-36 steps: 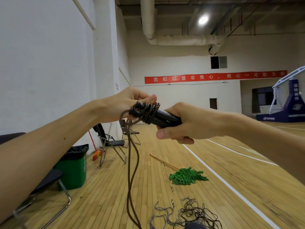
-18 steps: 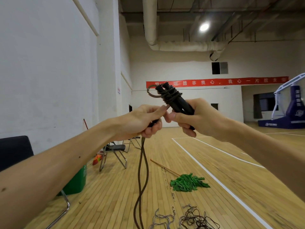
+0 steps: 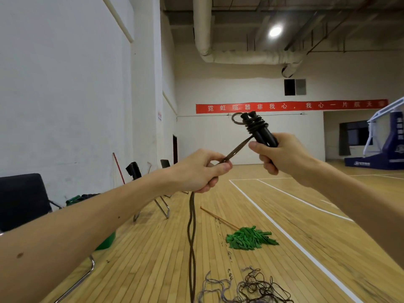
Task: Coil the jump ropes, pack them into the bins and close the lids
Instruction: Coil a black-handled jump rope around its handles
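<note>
Head view: at centre right, the right hand (image 3: 282, 154) is clenched around the two black handles (image 3: 262, 134), which tilt toward the upper left with several turns of rope wound near their tips. Left of centre, the left hand (image 3: 201, 171) pinches the jump rope (image 3: 192, 237), taut up to the handles, its doubled tail hanging to the floor. If that tension slackens, the turns will likely slide off the tips. The tail could also catch the tangled ropes (image 3: 251, 289) at the bottom of the frame. No bins show.
</note>
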The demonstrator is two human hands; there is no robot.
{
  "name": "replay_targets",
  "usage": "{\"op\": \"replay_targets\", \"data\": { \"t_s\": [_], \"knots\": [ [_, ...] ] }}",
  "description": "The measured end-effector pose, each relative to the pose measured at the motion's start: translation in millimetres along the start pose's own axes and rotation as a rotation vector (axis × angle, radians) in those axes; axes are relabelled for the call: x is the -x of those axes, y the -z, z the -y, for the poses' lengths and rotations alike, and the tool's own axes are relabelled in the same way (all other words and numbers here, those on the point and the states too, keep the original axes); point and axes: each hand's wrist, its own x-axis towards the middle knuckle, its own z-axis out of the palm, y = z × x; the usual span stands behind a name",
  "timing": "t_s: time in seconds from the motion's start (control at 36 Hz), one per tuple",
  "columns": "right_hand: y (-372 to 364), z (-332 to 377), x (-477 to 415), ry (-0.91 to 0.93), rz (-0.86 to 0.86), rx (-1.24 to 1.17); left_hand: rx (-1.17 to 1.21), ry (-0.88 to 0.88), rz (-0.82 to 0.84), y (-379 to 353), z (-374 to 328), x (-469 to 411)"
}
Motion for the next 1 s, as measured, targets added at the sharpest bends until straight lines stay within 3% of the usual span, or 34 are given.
{"op": "replay_targets", "data": {
  "t_s": [0.14, 0.5, 0.75, 1.0],
  "knots": [
    [4.9, -11.9, -1.4, -0.093, 0.041, 0.091, -0.487, -0.158, -0.087, -6.7, -0.3, 5.8],
    [-7.9, -15.6, 2.1, -0.213, 0.222, 0.360, -1.056, -0.486, -0.168, 19.7, -17.5, 2.0],
    [-18.1, 3.1, 18.7, -0.366, 0.562, 0.508, -1.138, -0.726, -0.078, 27.9, -31.0, 2.8],
    [-36.2, 22.6, 40.8, -0.306, 0.762, 0.596, -0.904, -0.554, 0.049, 31.1, -40.4, 0.2]
  ]
}}
